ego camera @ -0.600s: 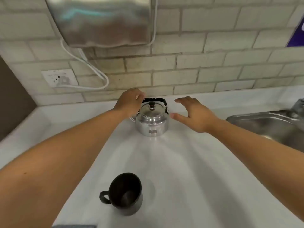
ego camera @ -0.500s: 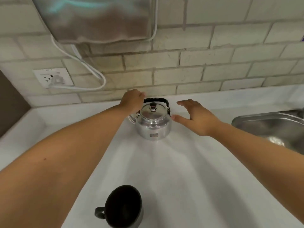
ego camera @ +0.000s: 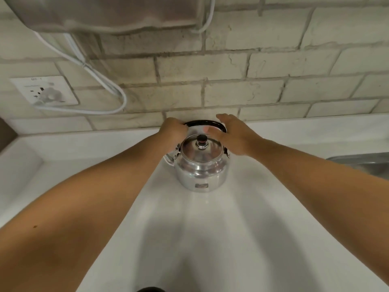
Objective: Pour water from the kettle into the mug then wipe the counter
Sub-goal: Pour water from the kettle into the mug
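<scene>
A shiny steel kettle (ego camera: pixel 201 175) with a glass lid and black knob stands on the white counter (ego camera: pixel 189 239) close to the brick wall. Its black handle (ego camera: pixel 200 122) arches behind the lid. My left hand (ego camera: pixel 172 131) is curled around the handle's left end. My right hand (ego camera: pixel 233 138) hovers over the handle's right end with fingers spread, thumb in front of the handle and fingers behind it. Only the dark rim of the mug (ego camera: pixel 150 289) shows at the bottom edge.
A steel sink (ego camera: pixel 362 163) lies at the right edge. On the wall hang a metal appliance (ego camera: pixel 105 13) and its white cable (ego camera: pixel 105 83), plugged into a socket (ego camera: pixel 45 91) at the left. A raised ledge borders the counter along the wall.
My right hand moved left from beside the kettle to over its handle. My left hand closed on the handle's left end. The view tilted up, so the mug slid nearly out of sight.
</scene>
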`<state>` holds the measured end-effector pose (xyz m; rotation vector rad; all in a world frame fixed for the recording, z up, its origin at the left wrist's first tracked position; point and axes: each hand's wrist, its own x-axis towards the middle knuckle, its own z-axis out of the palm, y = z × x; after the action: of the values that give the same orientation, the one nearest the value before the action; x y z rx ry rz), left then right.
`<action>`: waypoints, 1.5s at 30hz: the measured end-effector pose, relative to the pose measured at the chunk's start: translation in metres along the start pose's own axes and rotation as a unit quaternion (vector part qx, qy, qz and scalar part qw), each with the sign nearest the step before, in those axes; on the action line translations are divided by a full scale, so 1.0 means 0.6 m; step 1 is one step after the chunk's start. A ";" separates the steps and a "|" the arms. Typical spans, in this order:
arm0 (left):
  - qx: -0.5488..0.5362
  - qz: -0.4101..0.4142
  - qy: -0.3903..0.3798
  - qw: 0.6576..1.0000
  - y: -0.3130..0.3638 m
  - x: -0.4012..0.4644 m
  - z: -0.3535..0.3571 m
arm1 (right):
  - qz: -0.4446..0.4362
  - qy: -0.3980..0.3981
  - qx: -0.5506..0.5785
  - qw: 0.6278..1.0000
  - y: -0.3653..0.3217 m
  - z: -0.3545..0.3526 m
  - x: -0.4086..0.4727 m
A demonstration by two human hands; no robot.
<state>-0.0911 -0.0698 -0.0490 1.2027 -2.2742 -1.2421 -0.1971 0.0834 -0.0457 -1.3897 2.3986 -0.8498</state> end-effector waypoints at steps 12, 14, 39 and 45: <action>-0.085 0.177 0.029 0.980 -0.030 -0.097 -0.060 | 0.051 0.048 0.073 0.995 -0.067 0.007 0.044; -0.084 0.178 0.032 0.980 -0.028 -0.116 -0.070 | 0.095 0.083 0.097 0.987 -0.075 0.009 0.041; -0.173 0.034 0.163 0.971 -0.266 -0.521 -0.089 | 0.096 0.279 0.036 0.955 -0.186 -0.105 -0.343; -0.239 -0.013 0.167 0.956 -0.298 -0.556 -0.029 | 0.074 0.260 0.010 0.963 -0.199 -0.077 -0.392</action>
<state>0.2191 0.1299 -0.1364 1.1510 -1.6009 -1.3723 -0.0123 0.2556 0.0436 -1.0561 2.8111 -1.3264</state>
